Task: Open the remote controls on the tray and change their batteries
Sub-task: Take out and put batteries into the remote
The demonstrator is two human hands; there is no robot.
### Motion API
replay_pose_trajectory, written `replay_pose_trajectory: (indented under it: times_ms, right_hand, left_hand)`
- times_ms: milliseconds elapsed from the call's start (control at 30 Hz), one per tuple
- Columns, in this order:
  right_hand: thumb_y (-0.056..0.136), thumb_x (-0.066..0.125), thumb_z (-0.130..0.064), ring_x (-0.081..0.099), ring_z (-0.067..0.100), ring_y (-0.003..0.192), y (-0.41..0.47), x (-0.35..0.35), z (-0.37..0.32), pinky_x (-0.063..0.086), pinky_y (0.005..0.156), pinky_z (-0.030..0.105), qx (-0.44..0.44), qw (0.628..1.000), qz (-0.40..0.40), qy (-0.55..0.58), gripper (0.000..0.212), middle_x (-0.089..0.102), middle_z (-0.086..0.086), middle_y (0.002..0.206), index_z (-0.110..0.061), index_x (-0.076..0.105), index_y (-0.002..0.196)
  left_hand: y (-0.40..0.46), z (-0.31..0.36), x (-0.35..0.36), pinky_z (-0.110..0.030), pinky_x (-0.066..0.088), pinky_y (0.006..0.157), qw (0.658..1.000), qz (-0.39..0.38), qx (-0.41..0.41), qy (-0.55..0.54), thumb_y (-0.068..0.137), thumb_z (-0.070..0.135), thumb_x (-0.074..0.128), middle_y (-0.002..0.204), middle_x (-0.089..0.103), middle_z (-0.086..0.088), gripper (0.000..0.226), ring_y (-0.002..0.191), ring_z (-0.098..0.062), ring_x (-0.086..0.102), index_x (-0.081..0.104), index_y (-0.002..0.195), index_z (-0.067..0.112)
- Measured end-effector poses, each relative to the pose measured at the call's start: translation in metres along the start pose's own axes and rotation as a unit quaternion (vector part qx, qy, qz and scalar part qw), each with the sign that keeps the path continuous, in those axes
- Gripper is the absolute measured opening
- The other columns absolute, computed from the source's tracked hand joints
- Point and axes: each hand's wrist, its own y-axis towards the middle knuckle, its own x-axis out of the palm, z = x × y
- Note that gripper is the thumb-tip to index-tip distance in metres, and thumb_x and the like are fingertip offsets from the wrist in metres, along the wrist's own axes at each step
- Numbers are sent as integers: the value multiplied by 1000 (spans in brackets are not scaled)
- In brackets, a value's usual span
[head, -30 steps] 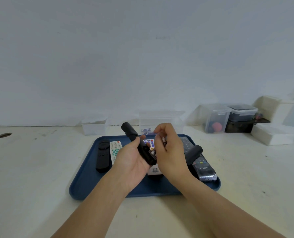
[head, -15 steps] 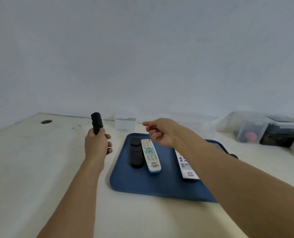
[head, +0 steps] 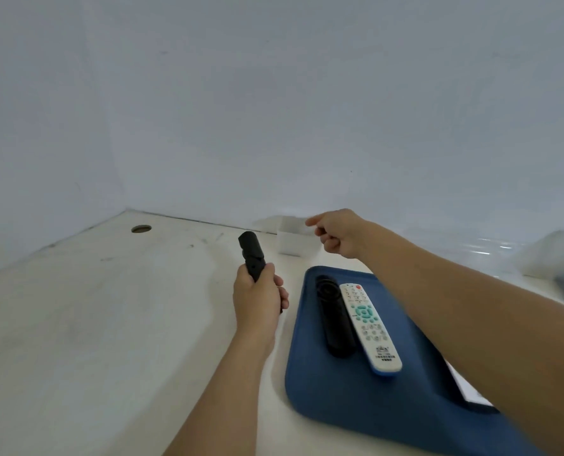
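My left hand point(head: 257, 297) grips a slim black remote point(head: 251, 255) upright above the table, just left of the blue tray point(head: 340, 396). On the tray lie a second black remote point(head: 335, 320) and, beside it, a white remote point(head: 369, 327) with green buttons. The corner of another white remote point(head: 468, 390) peeks out under my right forearm. My right hand point(head: 340, 233) hovers over a small white box point(head: 292, 241) behind the tray, fingers loosely curled with thumb and forefinger pointing left. I cannot see whether anything small sits between them.
Clear plastic containers point(head: 554, 258) stand blurred at the far right by the wall. A round cable hole point(head: 141, 229) is in the table's back left corner. The wall runs close behind the white box.
Both hands parted from the remote over the tray. My left hand carried the black remote left, off the tray; my right hand reached back to the white box. The view swung left.
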Motion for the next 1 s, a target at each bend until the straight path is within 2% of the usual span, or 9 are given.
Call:
replay_pose_trajectory:
  times_ms: [133,367,433,533,700,767,833,933,1000]
  right_hand:
    - [99,35,2,34,12,51,13,2,-7,29,37,18,-28,999,43,15,33,55,10,81,-2,67,106]
    - [100,41,8,47,11,64,30,1,-16,39,40,11,53,997,-30,51,21,55,16,94,0,55,113]
    - [98,46,10,53,14,70,36,6,-20,47,50,13,47,998,-32,22,22,52,17,102,1,54,117]
    - [95,51,12,43,18,73,40,16,-24,59,80,29,38,998,-37,18,25,42,15,106,-1,52,117]
    - [94,55,4,46,28,122,31,21,-21,50,95,33,4,996,-86,-37,53,41,15,141,0,40,144]
    - [92,57,0,52,25,115,19,17,-19,48,101,37,-38,995,-82,-49,50,50,14,131,1,47,141]
    - [94,58,-2,64,26,96,-1,7,-19,58,88,34,-94,989,-65,-98,29,64,14,111,2,63,122]
    - [91,54,-2,73,24,74,-39,-32,-9,63,68,33,-218,929,0,-300,20,74,10,84,-3,73,93]
    - [87,51,-6,69,22,70,-55,-68,2,61,70,36,-288,829,64,-476,24,74,7,80,-8,76,88]
  left_hand:
    - [2,-4,6,-27,43,48,1000,-6,12,27,99,14,52,75,55,-5,7,49,-13,49,55,99,9]
    - [5,-6,11,-24,43,45,1000,-14,10,27,99,14,52,76,55,-6,8,49,-14,47,54,97,7]
    - [5,-6,11,-25,43,45,1000,-13,8,21,99,14,52,76,55,-7,8,48,-14,47,54,98,6]
    - [7,-6,11,-26,42,44,1000,-12,7,23,100,15,52,76,54,-7,11,48,-14,47,55,101,4]
    - [6,-5,11,-25,43,44,999,-25,11,33,101,18,53,76,55,-6,11,48,-15,48,54,98,7]
    - [5,-5,11,-26,42,44,998,-40,16,38,101,19,53,76,55,-6,11,48,-15,49,53,96,9]
    - [3,-3,11,-27,42,44,997,-68,18,43,102,19,53,75,57,-5,11,48,-15,49,53,95,10]
    - [-2,-2,14,-27,41,43,992,-111,34,49,102,15,51,76,58,-9,11,46,-16,48,53,93,8]
    - [-3,-1,15,-28,41,42,990,-119,53,58,102,12,50,77,58,-11,11,47,-17,49,52,92,8]
